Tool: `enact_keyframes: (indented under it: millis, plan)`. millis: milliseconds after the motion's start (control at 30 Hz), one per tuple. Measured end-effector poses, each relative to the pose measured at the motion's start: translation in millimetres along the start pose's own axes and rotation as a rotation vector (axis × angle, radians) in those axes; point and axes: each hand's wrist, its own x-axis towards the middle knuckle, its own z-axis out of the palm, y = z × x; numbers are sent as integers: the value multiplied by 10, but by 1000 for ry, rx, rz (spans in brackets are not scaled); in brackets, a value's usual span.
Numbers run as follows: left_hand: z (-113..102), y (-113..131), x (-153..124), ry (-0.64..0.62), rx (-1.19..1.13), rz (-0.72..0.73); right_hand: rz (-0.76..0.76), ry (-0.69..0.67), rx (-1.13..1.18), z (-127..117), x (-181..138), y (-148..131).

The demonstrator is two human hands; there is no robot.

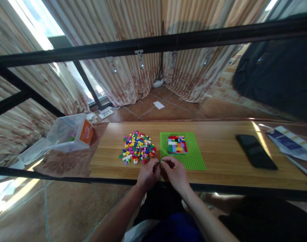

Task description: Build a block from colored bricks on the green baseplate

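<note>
My left hand (147, 173) and my right hand (177, 173) are close together at the near edge of the table, each with its fingers pinched. Between their fingertips shows a small dark green toy brick (162, 161); whether it is one piece or two, I cannot tell. Just beyond my right hand, a green baseplate (196, 154) lies flat. It bears a roughly square block of multicoloured toy bricks (177, 145), with red along its far and right sides. Beyond my left hand spreads a pile of loose toy bricks (138, 146) in many colours.
A black phone (256, 152) lies on the wooden table (219, 134) at the right, near some papers (293, 143). To the left, a clear plastic box (72, 132) with an orange label stands beside the table. A black metal bar (153, 43) crosses before the curtains.
</note>
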Motion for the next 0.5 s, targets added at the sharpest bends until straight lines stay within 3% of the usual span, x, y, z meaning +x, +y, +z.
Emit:
enact_keyframes:
  millis: [300,500]
  plan:
    - [-22,31,7,0,29,66,-18,263,316,-540,208,-43]
    - [-37,27,28,3,36,95,-83,293,372,-632,219,-62]
